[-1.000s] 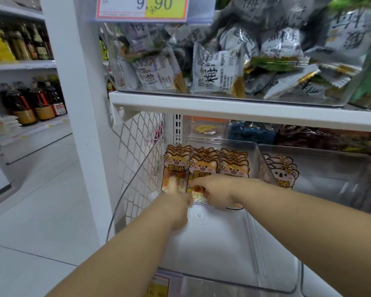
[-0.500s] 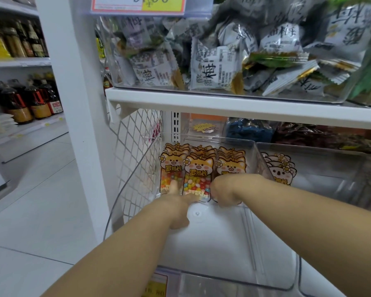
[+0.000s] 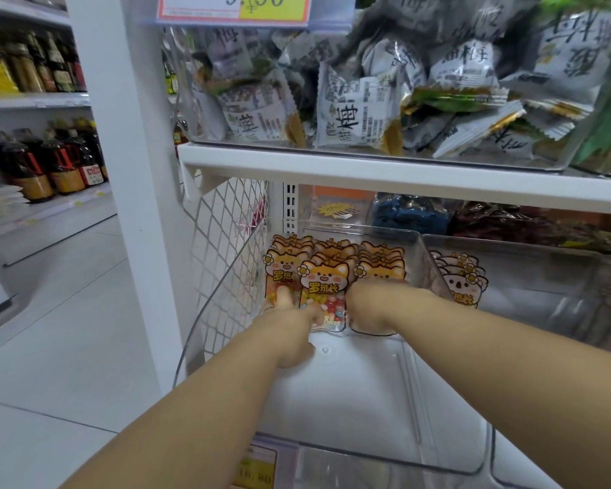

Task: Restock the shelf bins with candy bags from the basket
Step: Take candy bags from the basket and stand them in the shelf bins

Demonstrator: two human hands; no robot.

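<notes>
Three rows of orange fox-print candy bags (image 3: 327, 277) stand upright at the back of a clear plastic shelf bin (image 3: 438, 400). My left hand (image 3: 291, 333) reaches in from the lower left. Its thumb rests on the left row and its straight index finger touches the front bag of the middle row. My right hand (image 3: 371, 308) lies over the lower part of the right row, its fingers curled down on the front bags and mostly hidden. The basket is out of view.
A neighbouring clear bin (image 3: 544, 312) on the right holds koala-print bags (image 3: 462, 284). A white shelf board (image 3: 367, 171) overhangs, carrying a bin of grey snack packets (image 3: 353, 111). White wire mesh (image 3: 226, 248) closes the left side. Bottles (image 3: 50, 164) stand across the aisle.
My right hand has moved from the middle row to the right row of bags. My left hand stays on the left and middle rows. The camera has leaned in slightly.
</notes>
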